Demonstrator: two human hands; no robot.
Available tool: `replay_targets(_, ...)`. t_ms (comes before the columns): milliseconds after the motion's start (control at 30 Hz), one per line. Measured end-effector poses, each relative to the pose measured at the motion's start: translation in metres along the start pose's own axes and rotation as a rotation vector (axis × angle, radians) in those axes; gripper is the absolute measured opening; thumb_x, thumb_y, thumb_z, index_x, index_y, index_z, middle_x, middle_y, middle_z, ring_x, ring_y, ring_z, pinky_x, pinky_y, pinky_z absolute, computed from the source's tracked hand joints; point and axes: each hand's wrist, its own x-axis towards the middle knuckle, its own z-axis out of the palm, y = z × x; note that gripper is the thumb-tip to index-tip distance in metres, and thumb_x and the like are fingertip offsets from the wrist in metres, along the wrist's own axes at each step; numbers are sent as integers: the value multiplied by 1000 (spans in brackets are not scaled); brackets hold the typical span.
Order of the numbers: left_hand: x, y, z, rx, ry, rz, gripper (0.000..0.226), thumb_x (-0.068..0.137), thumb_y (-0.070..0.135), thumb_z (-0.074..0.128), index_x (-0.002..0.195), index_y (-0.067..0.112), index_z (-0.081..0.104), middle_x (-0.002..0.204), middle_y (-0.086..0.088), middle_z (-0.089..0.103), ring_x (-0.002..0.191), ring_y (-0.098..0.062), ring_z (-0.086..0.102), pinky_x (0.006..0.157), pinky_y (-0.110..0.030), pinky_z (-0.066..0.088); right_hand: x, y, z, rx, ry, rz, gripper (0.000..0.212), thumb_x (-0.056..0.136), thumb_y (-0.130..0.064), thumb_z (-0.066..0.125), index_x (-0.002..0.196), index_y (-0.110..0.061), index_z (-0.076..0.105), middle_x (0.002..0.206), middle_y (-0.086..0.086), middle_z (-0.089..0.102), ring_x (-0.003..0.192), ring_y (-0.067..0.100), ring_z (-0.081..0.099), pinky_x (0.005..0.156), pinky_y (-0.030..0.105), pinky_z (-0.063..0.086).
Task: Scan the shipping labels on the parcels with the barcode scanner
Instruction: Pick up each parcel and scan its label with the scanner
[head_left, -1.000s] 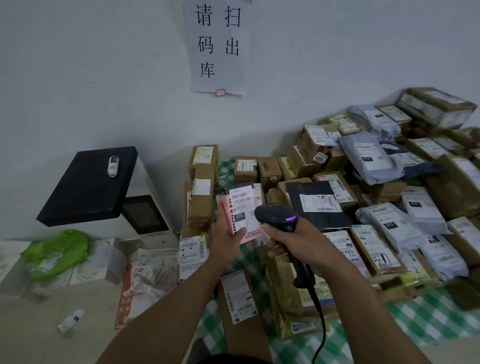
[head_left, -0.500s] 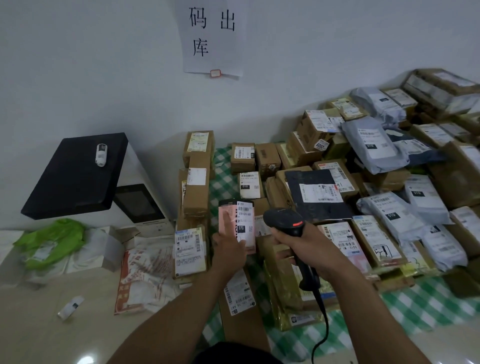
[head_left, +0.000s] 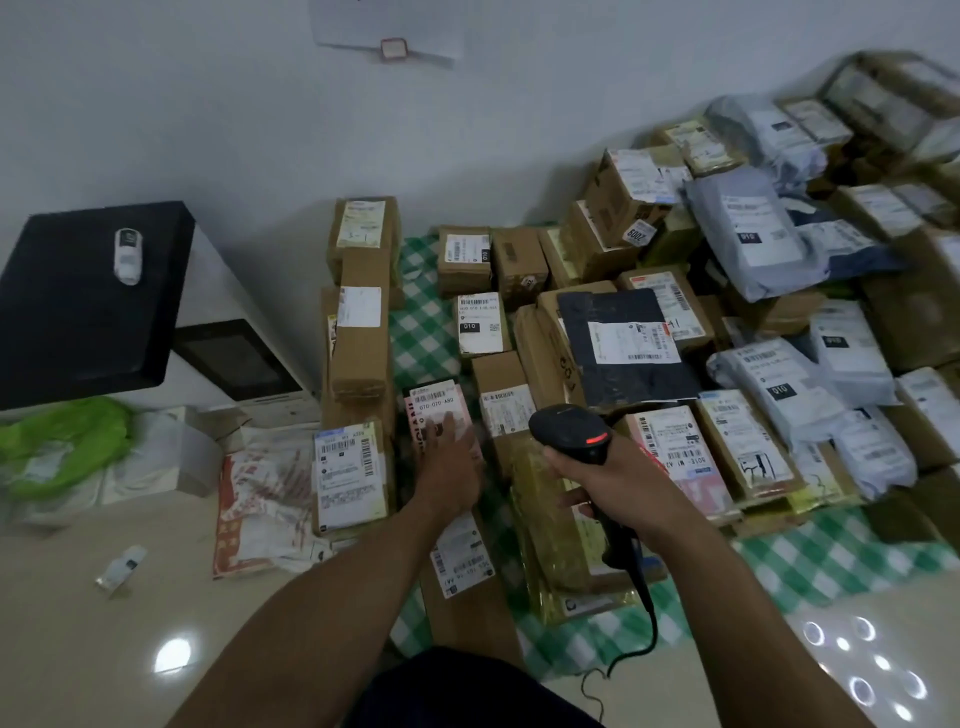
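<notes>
Your left hand (head_left: 451, 464) lies on the lower part of a pink parcel (head_left: 435, 404), fingers fairly straight and spread, pressing on it rather than gripping it. The parcel's white label (head_left: 434, 399) faces up above your fingertips, its barcode uncovered. This parcel sits on the green checked cloth (head_left: 423, 332), between a stack of brown boxes (head_left: 361, 343) on its left and a small brown box (head_left: 501, 395) on its right.

Your right hand (head_left: 615, 480) is wrapped round the handle of the black barcode scanner (head_left: 569, 434). The scanner's head is raised just to the right of the pink parcel, apart from it, with a red light glowing on top. Its cable (head_left: 647, 618) hangs down from your fist to the glossy floor (head_left: 104, 649). Below the scanner lies a parcel in yellowish wrap (head_left: 545, 525).

More boxes and grey mailing bags (head_left: 748, 234) are heaped to the right, most with labels up. To the left stands a black-topped machine (head_left: 78, 312) with a small white device (head_left: 127, 255) on it, and a green bag (head_left: 62, 447) lies in front.
</notes>
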Motion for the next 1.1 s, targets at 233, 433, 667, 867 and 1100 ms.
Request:
replay_targets(233,8,0,16,-4,-31,1,71,106,33,48,161,47,6,170,-6,-24,152,-43,-27,120,-64,-11,10,15,3,-30,-3,55,23,96,-39,71,115,-44,59,107,-7,74,78,14,78,70,28,54)
replay_targets(433,-3,-8,17,-10,-46,-58,79,104,38,52,163,37,0,168,-9,-30,150,-42,-31,123,-60,-10,10,24,0,-15,13,68,32,97,-38,72,127,-39,61,110,-7,75,80,16,79,76,35,55)
replay_targets(667,-61,-7,39,43,6,48,115,85,59,73,163,38,-10,164,-5,-36,147,-34,-39,122,-57,-12,-1,29,2,-5,30,54,35,96,-39,73,128,-35,62,111,-7,75,80,14,78,76,33,57)
replay_targets(867,-90,-28,70,159,20,44,131,75,71,74,160,38,-20,161,-9,-42,143,-38,-43,120,-55,-20,-12,34,8,-23,37,35,30,95,-38,73,123,-37,63,105,-7,77,77,11,78,68,27,53)
replay_targets(1100,-91,-30,51,89,43,123,127,77,63,79,163,38,-12,165,-4,-36,148,-33,-40,124,-53,-10,-24,41,3,-12,80,-20,25,95,-36,75,118,-37,66,101,-8,77,77,13,78,68,29,52)
